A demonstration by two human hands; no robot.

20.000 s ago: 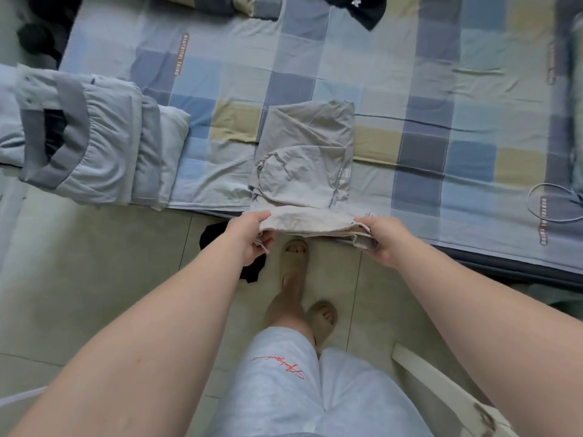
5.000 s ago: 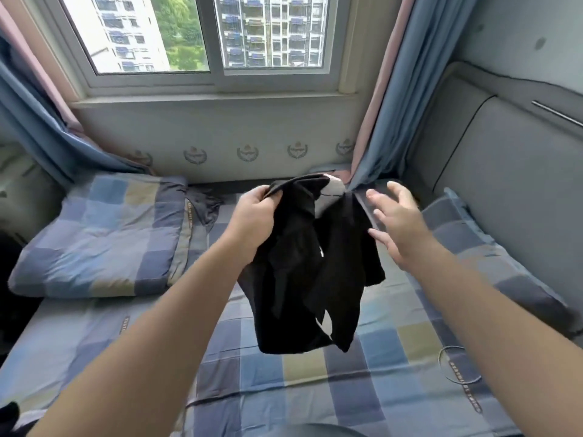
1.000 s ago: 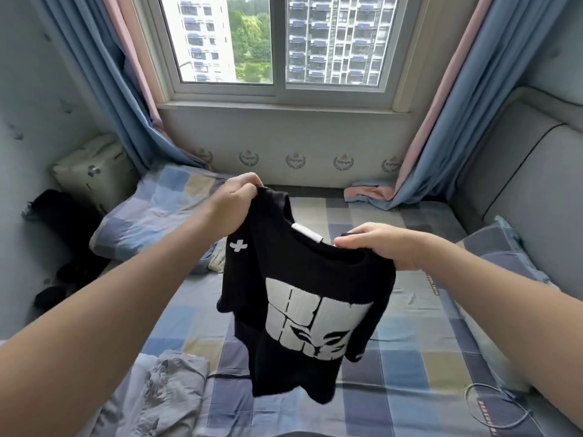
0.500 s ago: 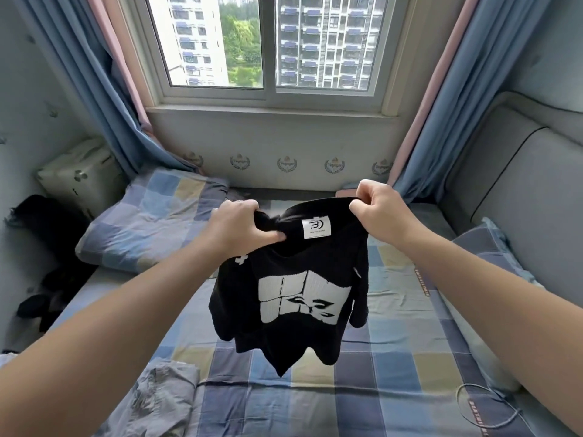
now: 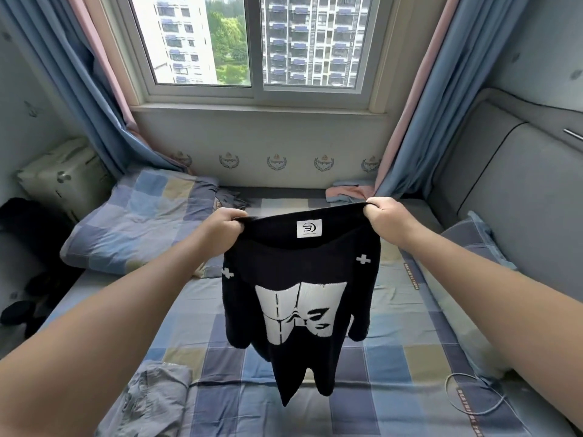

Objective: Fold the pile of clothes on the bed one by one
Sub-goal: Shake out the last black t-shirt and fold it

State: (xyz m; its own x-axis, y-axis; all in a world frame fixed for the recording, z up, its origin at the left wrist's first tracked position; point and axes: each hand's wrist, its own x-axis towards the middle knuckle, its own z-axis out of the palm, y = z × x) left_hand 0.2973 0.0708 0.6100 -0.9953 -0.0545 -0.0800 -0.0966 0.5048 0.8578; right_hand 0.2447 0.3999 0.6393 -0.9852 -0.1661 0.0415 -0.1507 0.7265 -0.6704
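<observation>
I held a black shirt (image 5: 299, 279) up over the bed (image 5: 394, 357). My left hand (image 5: 225, 227) and right hand (image 5: 383, 219) were each clenched on a shoulder edge, with the neckline stretched between them. The shirt hung clear of the sheet (image 5: 220, 357), with only bare checks beneath it.

A creased grey garment (image 5: 151, 402) sat at the near left of the bed. A folded quilt (image 5: 138, 222) lay at the far left, in the same blue, grey and tan squares as the sheet. A pillow (image 5: 470, 247) lay by the padded grey headboard (image 5: 504, 184) on the right, and a thin cable (image 5: 473, 395) looped on the sheet near it. Beyond the bed were a window (image 5: 252, 42), blue curtains (image 5: 441, 105) edged with pink, and a pale case (image 5: 63, 178) in the left corner.

The shirt looked soft and limp, its hem hanging in uneven points and one sleeve drooping at the right. It had a blocky white print (image 5: 296, 310) on the chest, two small white crosses (image 5: 362, 259) and a square white label (image 5: 309, 228) inside the neck. The sheet was lightly wrinkled.
</observation>
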